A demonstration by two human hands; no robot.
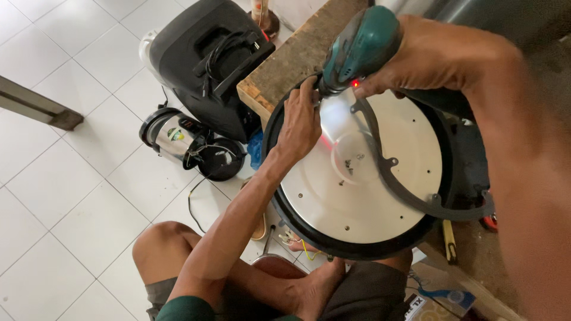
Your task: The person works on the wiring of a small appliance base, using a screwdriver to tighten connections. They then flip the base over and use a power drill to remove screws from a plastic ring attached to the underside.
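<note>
Under the green drill (pixel 360 47), round silver plate (pixel 380 178), black-rimmed.

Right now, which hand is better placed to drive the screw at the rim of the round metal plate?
The right hand: it already grips the green power screwdriver, tip down at the plate rim. The left hand rests on the rim beside the tip, steadying it.

1. One green power screwdriver (pixel 360 47).
2. One round metal plate (pixel 380 172) with a black rim.
3. One dark curved bracket (pixel 395 172) lying on the plate.
4. A few loose screws (pixel 352 161); exact number unclear.
5. One steel kettle (pixel 172 135).
6. One black speaker box (pixel 202 59).
7. Two hands: left hand (pixel 300 122), right hand (pixel 428 56).
8. One wooden worktop (pixel 297 59).
</note>
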